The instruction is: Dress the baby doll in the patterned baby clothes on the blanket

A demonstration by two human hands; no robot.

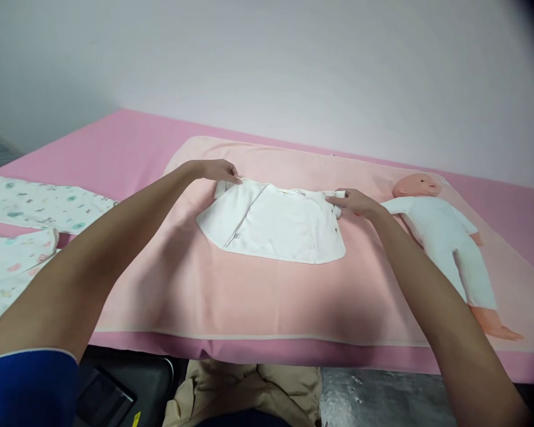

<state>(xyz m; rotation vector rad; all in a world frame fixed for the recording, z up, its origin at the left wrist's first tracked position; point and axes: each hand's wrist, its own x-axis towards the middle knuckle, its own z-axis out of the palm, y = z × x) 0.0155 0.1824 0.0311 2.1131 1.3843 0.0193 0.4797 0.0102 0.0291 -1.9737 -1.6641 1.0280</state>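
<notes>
A small white baby shirt [280, 225] lies spread on the peach mat [249, 299], its curved hem towards me and snap buttons near both sides. My left hand [222, 170] pinches its far left corner between thumb and fingers. At the far right corner, my right hand [353, 201] grips the shirt's edge, thumb and fingers closed on the cloth. Both arms reach forward over the mat. To the right of my right hand lies a baby doll [445, 228] in a white body suit, on its back and partly behind my right forearm.
Patterned baby clothes [40, 204] lie at the left on the pink bed cover [129, 139], partly behind my left arm. A pale wall [267, 77] rises behind the bed. Below the near edge, a black case [129, 379] stands at the left, near my legs.
</notes>
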